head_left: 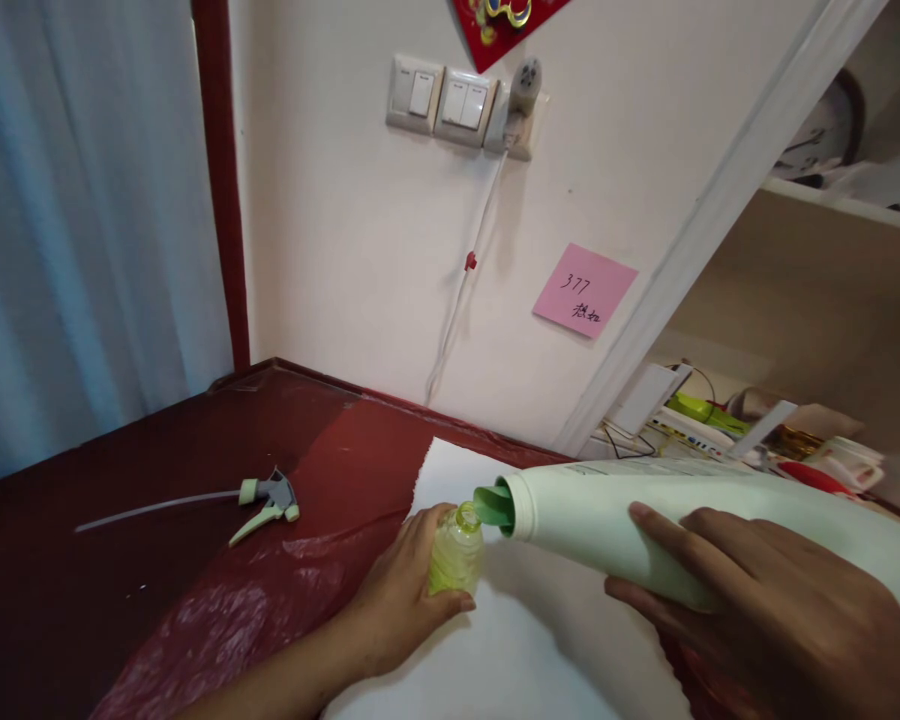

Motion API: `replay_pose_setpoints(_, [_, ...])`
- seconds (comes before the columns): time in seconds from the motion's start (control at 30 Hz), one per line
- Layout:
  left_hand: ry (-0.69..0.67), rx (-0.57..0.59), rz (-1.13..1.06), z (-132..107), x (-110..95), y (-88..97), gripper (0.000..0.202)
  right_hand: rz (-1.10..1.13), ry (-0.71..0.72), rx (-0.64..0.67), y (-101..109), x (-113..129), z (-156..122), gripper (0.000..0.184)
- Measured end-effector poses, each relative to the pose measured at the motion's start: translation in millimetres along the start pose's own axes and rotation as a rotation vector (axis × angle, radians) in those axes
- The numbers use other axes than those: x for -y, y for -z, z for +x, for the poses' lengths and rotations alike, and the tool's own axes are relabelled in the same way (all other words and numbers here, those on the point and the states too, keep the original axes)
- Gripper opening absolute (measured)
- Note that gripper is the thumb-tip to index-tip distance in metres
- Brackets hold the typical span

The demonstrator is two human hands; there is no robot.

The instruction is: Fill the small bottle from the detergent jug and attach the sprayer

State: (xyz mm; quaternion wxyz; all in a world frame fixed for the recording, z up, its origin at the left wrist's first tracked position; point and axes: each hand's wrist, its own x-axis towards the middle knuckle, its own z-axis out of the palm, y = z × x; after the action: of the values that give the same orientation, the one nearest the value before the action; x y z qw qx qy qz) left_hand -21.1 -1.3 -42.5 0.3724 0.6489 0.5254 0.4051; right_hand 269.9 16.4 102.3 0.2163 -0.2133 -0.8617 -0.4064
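Right hand is gripping a tilted big bottle, its spout resting at the mouth of the small bottle, which the left hand is holding over white paper. Tipping slowly is probably limiting spills.

"377" on a pink note
It sticks to the wall above the desk's back edge; under the handwritten number stand two Chinese characters, apparently 想如. Marks on the switches and faint print on the big bottle are too small to read.
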Motion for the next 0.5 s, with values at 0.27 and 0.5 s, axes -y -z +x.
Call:
replay_pose_setpoints(0.27, [0.008,-0.003,-0.018,-0.6,-1.5,1.0,0.075,-0.018,0.017,-0.002,2.2,0.0,2.9,0.023])
replay_pose_setpoints(0.5, [0.021,-0.001,-0.016,-0.3,-0.6,1.5,0.077,-0.011,-0.003,-0.006,2.0,-0.1,-0.9,0.025])
